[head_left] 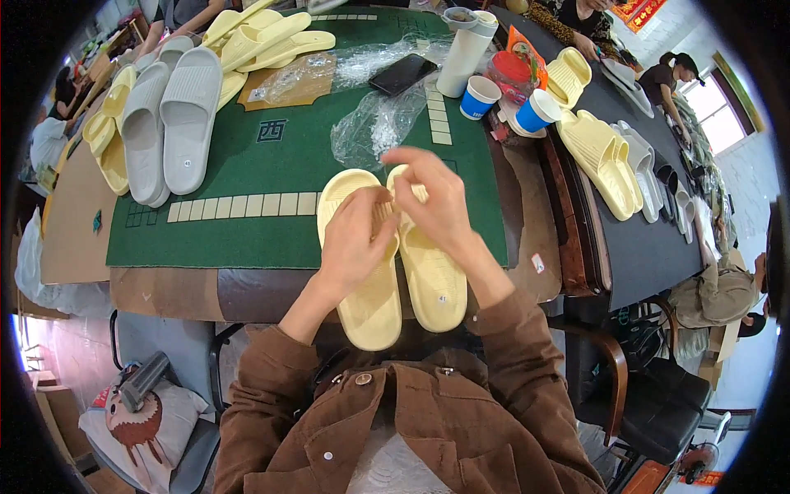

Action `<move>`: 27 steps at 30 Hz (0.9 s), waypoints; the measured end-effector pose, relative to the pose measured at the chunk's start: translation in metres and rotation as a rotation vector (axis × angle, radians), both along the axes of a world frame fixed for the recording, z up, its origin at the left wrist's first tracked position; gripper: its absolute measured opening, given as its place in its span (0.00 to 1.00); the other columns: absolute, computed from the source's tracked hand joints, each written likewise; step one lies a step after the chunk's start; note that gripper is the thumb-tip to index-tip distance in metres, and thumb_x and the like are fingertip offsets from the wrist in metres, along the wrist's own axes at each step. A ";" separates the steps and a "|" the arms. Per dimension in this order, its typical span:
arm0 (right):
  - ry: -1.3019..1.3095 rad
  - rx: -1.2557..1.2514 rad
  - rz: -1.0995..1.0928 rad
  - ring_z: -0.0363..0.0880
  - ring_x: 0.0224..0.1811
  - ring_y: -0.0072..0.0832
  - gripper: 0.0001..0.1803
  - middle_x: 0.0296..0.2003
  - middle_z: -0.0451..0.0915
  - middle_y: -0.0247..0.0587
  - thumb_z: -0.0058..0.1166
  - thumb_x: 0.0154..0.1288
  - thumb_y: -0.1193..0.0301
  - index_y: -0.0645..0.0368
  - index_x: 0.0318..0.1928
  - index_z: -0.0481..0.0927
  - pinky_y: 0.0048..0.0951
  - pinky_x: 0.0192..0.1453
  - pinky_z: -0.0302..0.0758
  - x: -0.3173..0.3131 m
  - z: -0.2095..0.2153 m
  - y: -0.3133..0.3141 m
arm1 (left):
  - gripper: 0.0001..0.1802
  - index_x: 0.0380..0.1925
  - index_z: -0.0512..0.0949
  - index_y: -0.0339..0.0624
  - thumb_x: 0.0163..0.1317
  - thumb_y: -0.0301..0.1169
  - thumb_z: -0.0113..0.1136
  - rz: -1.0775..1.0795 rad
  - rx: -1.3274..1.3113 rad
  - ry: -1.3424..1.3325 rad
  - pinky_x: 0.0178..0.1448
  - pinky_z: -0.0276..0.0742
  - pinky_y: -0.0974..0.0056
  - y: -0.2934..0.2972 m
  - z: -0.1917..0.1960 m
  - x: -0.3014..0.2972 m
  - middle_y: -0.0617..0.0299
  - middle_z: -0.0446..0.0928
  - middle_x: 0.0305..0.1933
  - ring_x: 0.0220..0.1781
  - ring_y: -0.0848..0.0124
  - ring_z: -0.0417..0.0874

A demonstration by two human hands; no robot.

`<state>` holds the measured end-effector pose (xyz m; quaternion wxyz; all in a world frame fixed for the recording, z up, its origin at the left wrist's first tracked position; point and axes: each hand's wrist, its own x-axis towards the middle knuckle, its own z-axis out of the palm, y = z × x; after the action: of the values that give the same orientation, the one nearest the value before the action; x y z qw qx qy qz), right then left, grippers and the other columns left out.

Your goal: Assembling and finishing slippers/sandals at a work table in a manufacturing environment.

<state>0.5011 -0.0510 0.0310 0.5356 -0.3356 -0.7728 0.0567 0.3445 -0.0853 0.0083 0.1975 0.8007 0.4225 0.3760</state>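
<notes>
— Pale yellow foam, that pair of slippers in front of the person?

— Yes, two of them, side by side at the near edge of the desk, partly on the green mat and partly over the brown rim. Their long axes run away from the person: heels hang toward the brown jacket, toe ends point out across the desk.

— And the hands?

— Both are on the strap ends. The left hand rests over the strap of the left slipper, fingers curled down onto it. The right hand sits above the right slipper, fingertips pinched together at its strap; what they pinch is too small for me to tell.

— What lies further out?

— Two grey slippers at the far left of the mat, toes pointing away, with more yellow ones beside them. Beyond the hands, crumpled clear plastic bags, a black phone, a tall white cup and two blue-and-white paper cups. To the right, on a dark cover, another heap of yellow slippers.

— Anyone else about?

— Other people sit along the far right side, and another at the far left corner.
</notes>
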 end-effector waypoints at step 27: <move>0.857 -1.079 0.083 0.79 0.50 0.29 0.10 0.49 0.79 0.48 0.44 0.70 0.78 0.68 0.46 0.78 0.24 0.58 0.74 0.058 -0.005 -0.128 | 0.11 0.38 0.77 0.36 0.54 0.28 0.59 -0.205 0.014 0.112 0.45 0.74 0.56 -0.096 -0.003 -0.046 0.53 0.76 0.36 0.41 0.56 0.76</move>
<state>0.5587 -0.1792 0.0260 0.5493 -0.4733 -0.3687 0.5817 0.2982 -0.1811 0.0054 0.2053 0.8608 0.3461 0.3117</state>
